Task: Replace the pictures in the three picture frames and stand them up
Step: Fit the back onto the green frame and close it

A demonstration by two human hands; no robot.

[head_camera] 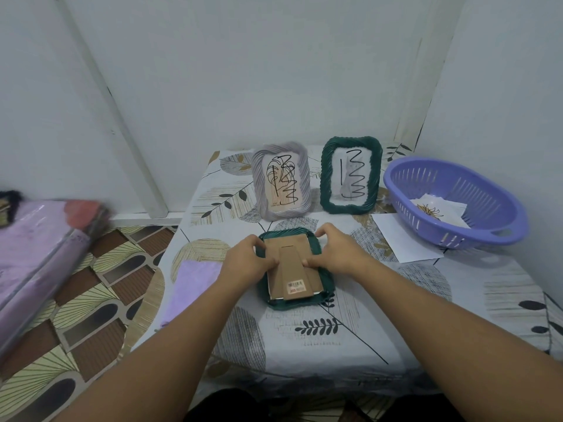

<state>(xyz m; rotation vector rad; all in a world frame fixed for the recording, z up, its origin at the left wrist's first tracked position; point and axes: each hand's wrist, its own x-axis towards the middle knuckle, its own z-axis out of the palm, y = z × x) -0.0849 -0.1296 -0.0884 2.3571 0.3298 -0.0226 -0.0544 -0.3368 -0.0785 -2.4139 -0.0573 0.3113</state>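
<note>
A green frame (326, 289) lies face down in the middle of the table, its brown cardboard back (300, 249) and folded stand facing up. My left hand (248, 261) presses on the left side of the back, my right hand (336, 252) on the right side, thumbs on the cardboard and fingers at the top corners. Behind it two frames stand upright: a grey frame (281, 181) and a dark green frame (350, 175), each showing a black scribble drawing.
A purple slotted basket (451, 202) at the right holds a flower picture (435, 210). A white sheet (402, 239) lies beside it. A lilac cloth (193, 284) lies left of the frame. A pink wrapped bundle (39, 251) sits off the table's left.
</note>
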